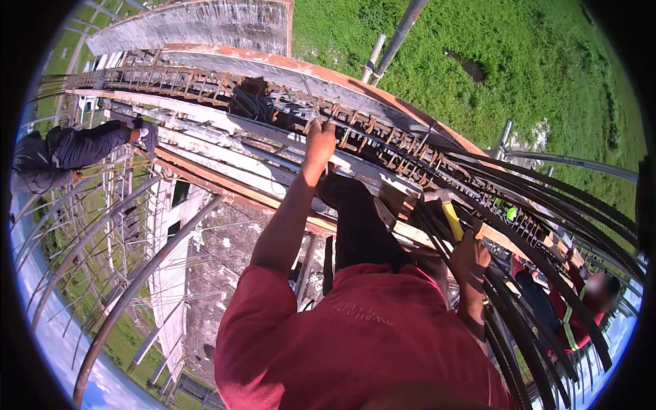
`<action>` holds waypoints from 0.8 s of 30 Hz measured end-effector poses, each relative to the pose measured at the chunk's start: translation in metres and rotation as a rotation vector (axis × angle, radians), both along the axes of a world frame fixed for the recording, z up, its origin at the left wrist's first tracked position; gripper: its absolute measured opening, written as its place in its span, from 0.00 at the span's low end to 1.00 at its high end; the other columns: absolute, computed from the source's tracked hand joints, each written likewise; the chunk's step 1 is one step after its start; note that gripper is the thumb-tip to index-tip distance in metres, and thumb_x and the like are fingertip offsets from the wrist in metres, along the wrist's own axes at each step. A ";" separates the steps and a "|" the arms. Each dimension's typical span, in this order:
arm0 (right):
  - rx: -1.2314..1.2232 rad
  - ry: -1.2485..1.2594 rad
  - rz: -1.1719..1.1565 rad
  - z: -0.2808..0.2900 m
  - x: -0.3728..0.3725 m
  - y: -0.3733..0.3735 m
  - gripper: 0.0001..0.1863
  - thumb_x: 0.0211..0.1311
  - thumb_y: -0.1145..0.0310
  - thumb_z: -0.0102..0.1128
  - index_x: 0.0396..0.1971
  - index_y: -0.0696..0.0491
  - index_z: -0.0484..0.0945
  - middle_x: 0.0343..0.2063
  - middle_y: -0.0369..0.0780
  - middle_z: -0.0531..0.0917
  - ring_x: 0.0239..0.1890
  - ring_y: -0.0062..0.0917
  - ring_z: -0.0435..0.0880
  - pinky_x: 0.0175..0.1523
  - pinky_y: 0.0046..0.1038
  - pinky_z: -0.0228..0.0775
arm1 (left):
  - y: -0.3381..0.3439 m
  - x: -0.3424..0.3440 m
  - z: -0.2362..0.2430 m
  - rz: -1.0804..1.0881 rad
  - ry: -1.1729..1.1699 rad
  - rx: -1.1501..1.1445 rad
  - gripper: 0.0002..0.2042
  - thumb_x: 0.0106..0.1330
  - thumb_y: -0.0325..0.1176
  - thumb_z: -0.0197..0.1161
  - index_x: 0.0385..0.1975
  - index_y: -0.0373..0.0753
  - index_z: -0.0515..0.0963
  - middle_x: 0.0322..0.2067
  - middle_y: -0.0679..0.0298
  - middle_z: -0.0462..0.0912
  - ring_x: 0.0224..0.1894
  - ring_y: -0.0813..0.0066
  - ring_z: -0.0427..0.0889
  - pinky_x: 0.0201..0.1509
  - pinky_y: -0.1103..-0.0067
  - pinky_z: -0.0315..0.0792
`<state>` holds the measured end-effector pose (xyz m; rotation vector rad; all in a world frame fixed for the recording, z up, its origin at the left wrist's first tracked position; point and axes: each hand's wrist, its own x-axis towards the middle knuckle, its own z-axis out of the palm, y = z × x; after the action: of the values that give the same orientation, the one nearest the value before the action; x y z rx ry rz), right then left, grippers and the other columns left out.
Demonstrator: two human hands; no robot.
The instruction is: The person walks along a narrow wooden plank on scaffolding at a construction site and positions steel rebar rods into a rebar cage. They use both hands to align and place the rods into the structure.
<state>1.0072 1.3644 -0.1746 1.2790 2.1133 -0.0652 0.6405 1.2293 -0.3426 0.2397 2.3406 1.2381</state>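
My left hand [320, 142] reaches forward over the beam form, its fingers closed around a thin metal rod [309, 94] that slants up and away. Just beyond it, inside the form, lies a long rebar cage [403, 147] with rusty stirrups. My right hand [470, 260] is lower, at the right among dark rebars. Its fingers look curled, and what they grip is hidden. Touching or close beside that hand is a yellow curved strip [452, 220], whose kind I cannot make out. My dark-trousered leg is planted near the form, between my arms.
Long bent rebars [574, 198] sweep across the right side. A co-worker in red [581, 307] is there, and another person in dark clothes [82, 150] stands at the far left. Metal pipes [400, 41] rise beyond the concrete-stained form panel [205, 27]. Grass lies far below.
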 end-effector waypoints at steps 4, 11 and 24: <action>0.084 -0.002 0.072 -0.011 0.010 0.003 0.15 0.54 0.61 0.61 0.37 0.55 0.74 0.33 0.50 0.83 0.38 0.47 0.84 0.41 0.45 0.76 | -0.072 -0.104 -0.140 0.258 -0.435 0.052 0.11 0.70 0.39 0.53 0.42 0.38 0.73 0.24 0.67 0.71 0.26 0.75 0.73 0.27 0.76 0.76; 0.008 -0.249 0.062 -0.017 0.007 0.005 0.16 0.54 0.62 0.62 0.39 0.56 0.74 0.36 0.46 0.80 0.41 0.40 0.81 0.42 0.40 0.76 | -0.078 -0.212 -0.277 0.530 -0.737 0.024 0.13 0.66 0.40 0.60 0.44 0.41 0.76 0.34 0.62 0.80 0.33 0.65 0.82 0.32 0.67 0.82; 0.019 -0.484 0.060 -0.023 -0.010 0.003 0.20 0.55 0.67 0.63 0.47 0.53 0.69 0.41 0.44 0.76 0.48 0.38 0.78 0.42 0.39 0.78 | -0.075 -0.278 -0.257 0.250 -0.404 -0.651 0.24 0.63 0.50 0.63 0.40 0.30 0.81 0.32 0.56 0.86 0.25 0.70 0.87 0.32 0.79 0.82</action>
<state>0.9974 1.3671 -0.1977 1.1069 1.7338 0.2654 0.3627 1.1543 -0.6001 -0.4852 2.3016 0.4936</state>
